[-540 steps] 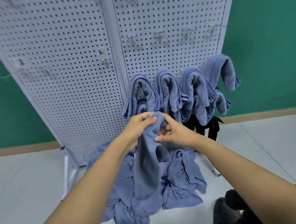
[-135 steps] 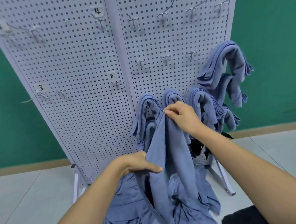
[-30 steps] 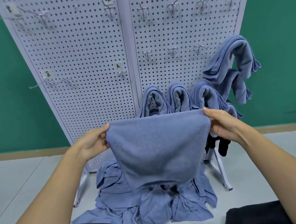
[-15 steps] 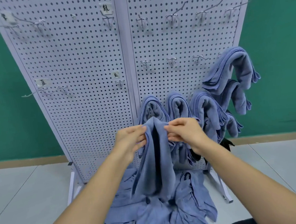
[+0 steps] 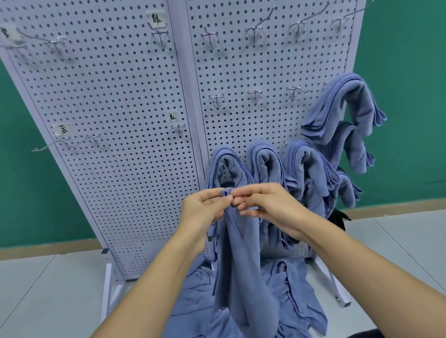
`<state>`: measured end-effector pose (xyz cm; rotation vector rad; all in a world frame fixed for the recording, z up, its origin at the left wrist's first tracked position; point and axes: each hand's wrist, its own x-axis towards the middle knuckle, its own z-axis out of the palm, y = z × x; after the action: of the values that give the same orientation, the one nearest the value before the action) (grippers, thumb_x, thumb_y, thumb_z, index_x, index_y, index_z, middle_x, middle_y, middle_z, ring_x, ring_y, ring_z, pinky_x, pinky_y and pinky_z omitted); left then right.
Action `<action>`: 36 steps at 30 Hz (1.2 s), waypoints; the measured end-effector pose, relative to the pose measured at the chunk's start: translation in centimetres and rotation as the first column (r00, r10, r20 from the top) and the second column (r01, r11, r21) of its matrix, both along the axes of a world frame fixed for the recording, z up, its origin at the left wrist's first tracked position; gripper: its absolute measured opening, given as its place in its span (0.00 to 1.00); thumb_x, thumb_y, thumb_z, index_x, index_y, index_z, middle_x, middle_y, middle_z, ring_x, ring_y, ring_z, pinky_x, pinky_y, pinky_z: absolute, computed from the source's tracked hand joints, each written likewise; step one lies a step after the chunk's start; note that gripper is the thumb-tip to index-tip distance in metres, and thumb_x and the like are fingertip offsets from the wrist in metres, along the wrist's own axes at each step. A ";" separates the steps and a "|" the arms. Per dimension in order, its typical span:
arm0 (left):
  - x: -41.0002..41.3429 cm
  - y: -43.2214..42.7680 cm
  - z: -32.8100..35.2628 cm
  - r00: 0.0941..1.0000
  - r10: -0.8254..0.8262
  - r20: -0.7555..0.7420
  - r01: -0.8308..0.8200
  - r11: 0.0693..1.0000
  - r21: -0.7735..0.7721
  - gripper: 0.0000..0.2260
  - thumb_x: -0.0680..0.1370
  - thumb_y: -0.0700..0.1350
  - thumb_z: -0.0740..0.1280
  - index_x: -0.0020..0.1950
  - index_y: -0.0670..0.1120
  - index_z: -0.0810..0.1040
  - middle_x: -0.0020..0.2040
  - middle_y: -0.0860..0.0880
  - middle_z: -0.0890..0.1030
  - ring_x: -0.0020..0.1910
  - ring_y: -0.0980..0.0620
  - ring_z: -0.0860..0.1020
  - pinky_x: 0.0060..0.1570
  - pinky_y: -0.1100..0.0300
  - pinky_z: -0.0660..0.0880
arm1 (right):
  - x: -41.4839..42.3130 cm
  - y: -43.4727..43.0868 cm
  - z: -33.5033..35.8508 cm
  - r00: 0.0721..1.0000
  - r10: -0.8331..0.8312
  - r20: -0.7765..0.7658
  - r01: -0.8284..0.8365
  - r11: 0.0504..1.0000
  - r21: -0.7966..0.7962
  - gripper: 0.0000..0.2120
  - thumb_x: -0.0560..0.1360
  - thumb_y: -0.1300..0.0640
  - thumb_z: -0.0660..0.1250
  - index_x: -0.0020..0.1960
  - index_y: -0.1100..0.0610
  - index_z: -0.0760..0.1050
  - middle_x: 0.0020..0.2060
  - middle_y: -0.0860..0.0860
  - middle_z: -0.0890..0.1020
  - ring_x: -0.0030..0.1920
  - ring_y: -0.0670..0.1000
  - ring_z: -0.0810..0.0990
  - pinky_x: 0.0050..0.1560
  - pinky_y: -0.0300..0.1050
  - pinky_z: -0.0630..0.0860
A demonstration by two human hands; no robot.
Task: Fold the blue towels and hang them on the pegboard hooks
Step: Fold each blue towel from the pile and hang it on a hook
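A blue towel (image 5: 241,271) hangs folded in half lengthwise in front of the white pegboard (image 5: 132,101). My left hand (image 5: 204,209) and my right hand (image 5: 267,208) pinch its top corners together, fingertips touching. Several folded blue towels (image 5: 307,171) hang on the low hooks at the board's right half, more (image 5: 352,105) on a hook by the right edge. A pile of loose blue towels (image 5: 293,299) lies on the floor below my hands.
Bare metal hooks (image 5: 254,32) line the board's upper rows, some hooks (image 5: 92,138) at mid left with paper labels. The board's white feet (image 5: 109,288) stand on a grey floor. A green wall is behind. Something black (image 5: 338,218) shows below the hung towels.
The towel went from being spread wide between my hands to folded in half. My hands have come fully together, closing the gap in the fold.
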<state>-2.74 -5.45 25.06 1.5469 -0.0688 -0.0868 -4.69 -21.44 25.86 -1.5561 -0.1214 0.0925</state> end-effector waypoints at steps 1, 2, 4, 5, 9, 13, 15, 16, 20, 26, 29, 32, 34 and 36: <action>0.0 0.1 0.0 1.000 -0.012 -0.005 0.012 1.000 -0.012 0.10 0.75 0.38 0.70 0.57 0.40 0.80 0.40 0.51 0.84 0.39 0.58 0.81 0.48 0.61 0.78 | 0.1 -0.5 0.1 1.000 -0.007 0.027 0.008 0.999 -0.038 0.16 0.76 0.72 0.59 0.51 0.57 0.81 0.44 0.53 0.83 0.45 0.46 0.80 0.47 0.36 0.78; 0.0 0.1 0.1 1.000 -0.030 -0.007 0.030 0.999 -0.016 0.09 0.76 0.36 0.68 0.56 0.40 0.80 0.35 0.54 0.83 0.36 0.59 0.80 0.48 0.62 0.79 | 0.2 -1.0 0.2 0.997 -0.033 0.077 0.042 0.993 -0.115 0.15 0.75 0.71 0.60 0.52 0.56 0.81 0.45 0.52 0.81 0.45 0.45 0.79 0.46 0.34 0.77; -0.2 0.1 0.4 0.997 -0.073 0.006 0.073 0.997 0.021 0.08 0.78 0.36 0.65 0.54 0.42 0.82 0.33 0.56 0.81 0.34 0.60 0.77 0.47 0.64 0.77 | 0.3 -2.3 0.6 0.976 -0.073 0.205 0.137 0.937 -0.322 0.13 0.75 0.65 0.66 0.55 0.52 0.78 0.47 0.48 0.79 0.46 0.45 0.77 0.45 0.30 0.74; -0.2 0.1 0.6 0.994 -0.104 0.014 0.103 0.994 0.046 0.09 0.78 0.37 0.64 0.52 0.44 0.83 0.35 0.54 0.81 0.36 0.58 0.75 0.47 0.63 0.75 | 0.2 -2.8 0.9 0.968 -0.055 0.244 0.156 0.895 -0.417 0.14 0.75 0.60 0.69 0.58 0.49 0.77 0.51 0.46 0.77 0.49 0.45 0.75 0.47 0.30 0.72; -0.4 0.2 0.9 0.973 -0.230 0.036 0.226 0.970 0.091 0.11 0.80 0.38 0.61 0.50 0.47 0.83 0.45 0.47 0.82 0.45 0.51 0.74 0.50 0.56 0.70 | 0.4 -3.7 0.7 0.959 0.165 0.232 0.047 0.713 -0.699 0.26 0.69 0.45 0.75 0.65 0.44 0.72 0.65 0.41 0.70 0.66 0.42 0.62 0.63 0.39 0.61; 0.3 0.5 0.5 0.982 -0.187 0.012 0.186 0.981 0.051 0.11 0.80 0.38 0.60 0.51 0.46 0.82 0.46 0.46 0.82 0.44 0.52 0.76 0.50 0.57 0.72 | 0.9 -3.1 -0.1 0.948 0.201 0.247 0.061 0.647 -0.760 0.14 0.74 0.46 0.70 0.43 0.58 0.75 0.38 0.50 0.77 0.38 0.46 0.72 0.42 0.44 0.68; 0.9 1.0 -0.1 0.996 -0.081 -0.044 0.083 0.995 0.048 0.08 0.80 0.38 0.62 0.53 0.46 0.80 0.46 0.48 0.82 0.42 0.54 0.78 0.51 0.60 0.75 | 1.1 -2.9 0.0 0.937 0.179 0.300 0.161 0.540 -0.826 0.15 0.76 0.45 0.66 0.42 0.57 0.72 0.35 0.49 0.77 0.37 0.49 0.74 0.41 0.49 0.71; 1.2 1.3 -0.6 0.996 -0.046 -0.073 0.051 0.997 0.065 0.07 0.79 0.39 0.63 0.54 0.46 0.79 0.47 0.48 0.82 0.44 0.54 0.79 0.51 0.59 0.75 | 1.1 -2.9 0.1 0.932 0.168 0.322 0.205 0.488 -0.848 0.15 0.76 0.44 0.65 0.42 0.56 0.72 0.35 0.50 0.78 0.39 0.51 0.76 0.42 0.50 0.73; 1.3 2.3 -2.1 0.984 -0.033 -0.176 0.059 0.988 0.141 0.06 0.79 0.42 0.65 0.55 0.48 0.77 0.50 0.49 0.82 0.46 0.52 0.79 0.53 0.56 0.76 | 1.3 -3.1 0.5 0.947 0.115 0.299 0.216 0.460 -0.861 0.14 0.77 0.48 0.64 0.40 0.57 0.72 0.35 0.52 0.78 0.39 0.53 0.75 0.43 0.50 0.73; 0.5 3.2 -4.8 0.951 -0.007 -0.309 0.055 0.988 0.147 0.07 0.79 0.40 0.66 0.56 0.46 0.76 0.51 0.46 0.82 0.45 0.50 0.79 0.45 0.59 0.76 | 0.9 -2.2 3.9 0.962 0.024 0.273 0.223 0.512 -0.830 0.18 0.77 0.52 0.66 0.33 0.60 0.67 0.28 0.54 0.67 0.31 0.51 0.65 0.32 0.44 0.58; -1.1 3.0 -6.4 0.916 0.018 -0.401 0.028 0.994 0.110 0.04 0.79 0.37 0.64 0.51 0.45 0.75 0.44 0.45 0.79 0.38 0.51 0.76 0.38 0.60 0.72 | 0.0 -1.8 7.4 0.943 -0.021 0.333 0.285 0.570 -0.770 0.21 0.76 0.53 0.67 0.31 0.58 0.61 0.27 0.52 0.62 0.29 0.48 0.60 0.27 0.39 0.55; -3.0 2.3 -7.2 0.864 0.014 -0.503 -0.008 1.000 0.014 0.07 0.79 0.40 0.65 0.42 0.45 0.72 0.34 0.47 0.72 0.30 0.51 0.68 0.32 0.60 0.65 | -1.3 -2.0 11.5 0.932 -0.090 0.351 0.308 0.705 -0.639 0.19 0.76 0.54 0.67 0.32 0.58 0.63 0.29 0.55 0.63 0.31 0.49 0.62 0.30 0.40 0.58; -4.4 2.1 -7.1 0.818 -0.037 -0.574 -0.016 0.996 -0.087 0.12 0.77 0.49 0.68 0.39 0.44 0.73 0.30 0.46 0.72 0.28 0.50 0.68 0.31 0.60 0.66 | -2.1 -2.8 14.0 0.923 -0.145 0.356 0.323 0.795 -0.513 0.17 0.76 0.53 0.68 0.37 0.65 0.69 0.34 0.55 0.68 0.35 0.51 0.66 0.36 0.42 0.63; -5.4 2.3 -6.8 0.770 -0.138 -0.623 -0.028 0.968 -0.249 0.18 0.74 0.56 0.69 0.37 0.42 0.80 0.35 0.43 0.79 0.35 0.45 0.77 0.39 0.56 0.72 | -2.8 -3.9 15.9 0.911 -0.208 0.357 0.348 0.850 -0.396 0.19 0.75 0.52 0.68 0.43 0.69 0.73 0.37 0.56 0.72 0.38 0.51 0.70 0.41 0.46 0.66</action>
<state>-8.13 -3.15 18.23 1.1956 0.4069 -0.6312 -7.47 -25.35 41.72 -2.0345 -0.1145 -0.3810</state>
